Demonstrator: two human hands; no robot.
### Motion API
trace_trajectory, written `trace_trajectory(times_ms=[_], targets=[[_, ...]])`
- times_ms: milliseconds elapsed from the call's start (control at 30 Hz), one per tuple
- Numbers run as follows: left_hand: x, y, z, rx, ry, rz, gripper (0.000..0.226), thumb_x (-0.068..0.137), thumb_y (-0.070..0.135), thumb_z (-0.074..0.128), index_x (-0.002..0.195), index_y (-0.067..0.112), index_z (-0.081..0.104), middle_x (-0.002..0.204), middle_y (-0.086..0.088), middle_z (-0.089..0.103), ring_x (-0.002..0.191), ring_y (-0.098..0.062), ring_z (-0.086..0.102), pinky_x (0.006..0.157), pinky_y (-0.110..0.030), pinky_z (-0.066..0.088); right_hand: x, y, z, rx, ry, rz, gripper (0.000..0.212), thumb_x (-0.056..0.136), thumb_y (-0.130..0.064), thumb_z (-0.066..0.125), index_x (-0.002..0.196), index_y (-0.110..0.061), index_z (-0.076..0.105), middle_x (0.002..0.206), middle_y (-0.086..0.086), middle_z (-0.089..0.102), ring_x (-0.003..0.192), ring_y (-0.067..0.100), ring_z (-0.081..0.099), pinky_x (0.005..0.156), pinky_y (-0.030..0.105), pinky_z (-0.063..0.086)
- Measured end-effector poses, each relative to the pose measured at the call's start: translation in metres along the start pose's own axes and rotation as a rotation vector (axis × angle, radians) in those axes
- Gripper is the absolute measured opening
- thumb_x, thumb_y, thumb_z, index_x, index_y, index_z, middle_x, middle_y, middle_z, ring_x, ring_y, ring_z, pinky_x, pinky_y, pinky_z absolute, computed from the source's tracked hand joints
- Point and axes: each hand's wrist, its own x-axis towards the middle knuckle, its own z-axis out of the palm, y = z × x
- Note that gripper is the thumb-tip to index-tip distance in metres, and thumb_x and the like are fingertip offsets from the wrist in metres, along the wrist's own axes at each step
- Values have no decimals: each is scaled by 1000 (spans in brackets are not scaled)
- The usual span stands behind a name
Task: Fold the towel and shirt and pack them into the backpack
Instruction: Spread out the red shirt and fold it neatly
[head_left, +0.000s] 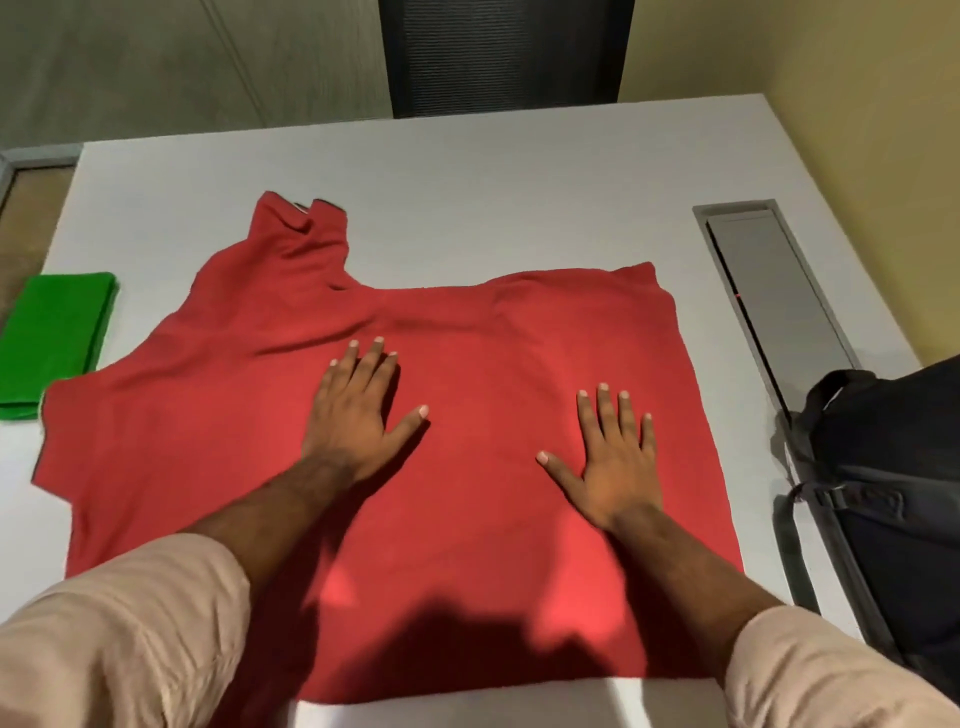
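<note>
A red shirt (483, 332) lies spread over the white table (467, 156), its sleeves pointing left and its hem to the right. My left hand (358, 410) rests flat on the middle of the shirt, fingers apart. Flat on the cloth further right lies my right hand (615, 462), palm down, fingers spread. A green towel (52, 338), folded into a rectangle, sits at the table's left edge, just beside a shirt sleeve. The dark backpack (893, 499) stands at the table's right edge, apart from the shirt.
A grey cable hatch (779, 296) is set into the table on the right, behind the backpack. A dark chair back (504, 52) stands beyond the far edge. Bare table surface shows behind the shirt.
</note>
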Motion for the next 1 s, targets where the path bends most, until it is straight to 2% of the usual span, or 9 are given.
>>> trace_trajectory(times_ms=[200, 333, 400, 500, 700, 767, 900, 1000], targets=[[15, 13, 23, -3, -54, -23, 83, 89, 72, 32, 153, 20, 32, 164, 0, 19, 152, -24, 12, 123, -44, 11, -23, 19, 6, -8, -5, 2, 96, 84, -84, 20, 158, -23, 12, 165, 3, 3, 152, 25, -6, 121, 52, 0], [4, 12, 42, 27, -36, -39, 84, 89, 71, 28, 156, 20, 24, 165, 0, 13, 152, -27, 12, 122, -46, 12, -26, 29, 2, 0, -43, -28, 96, 82, -85, 23, 158, -27, 10, 165, -1, 0, 151, 21, -10, 121, 51, -1], [2, 12, 43, 41, -29, -48, 84, 89, 70, 28, 156, 20, 23, 165, -1, 14, 152, -28, 13, 122, -47, 13, -19, 29, -4, 11, -39, -32, 95, 82, -85, 25, 157, -28, 14, 165, -2, 3, 152, 21, -6, 120, 52, 1], [3, 12, 41, 55, -39, -56, 84, 89, 70, 27, 157, 20, 22, 166, 0, 12, 152, -27, 12, 122, -46, 13, 9, 25, -17, 85, 18, 15, 93, 83, -81, 30, 155, -23, 26, 164, 2, 15, 152, 23, 3, 120, 52, 5], [-12, 14, 42, 55, -63, -102, 84, 90, 70, 25, 157, 20, 19, 166, 1, 8, 153, -24, 5, 123, -44, 8, 100, 19, -40, 194, 151, 76, 85, 90, -69, 38, 152, -12, 30, 162, 11, 22, 151, 28, 12, 121, 49, 10], [-17, 13, 42, 45, -63, -109, 84, 90, 70, 26, 157, 21, 20, 166, 2, 8, 153, -23, 4, 123, -43, 7, 128, 24, -45, 182, 110, 95, 85, 92, -70, 36, 154, -13, 25, 163, 11, 18, 151, 29, 8, 122, 50, 8], [-21, 15, 40, 11, -54, -112, 84, 88, 70, 32, 156, 21, 25, 165, 2, 14, 153, -23, 8, 122, -44, 12, 157, 39, -48, 37, -63, 147, 100, 81, -87, 21, 157, -26, 0, 165, 2, -7, 150, 32, -13, 116, 61, -7], [-7, 13, 31, -62, -8, -125, 78, 87, 68, 40, 149, 20, 40, 160, 0, 31, 148, -26, 24, 116, -45, 24, 166, 45, -53, 28, -128, 167, 106, 75, -91, 20, 157, -29, -4, 165, 1, -12, 149, 34, -16, 113, 67, -5]])
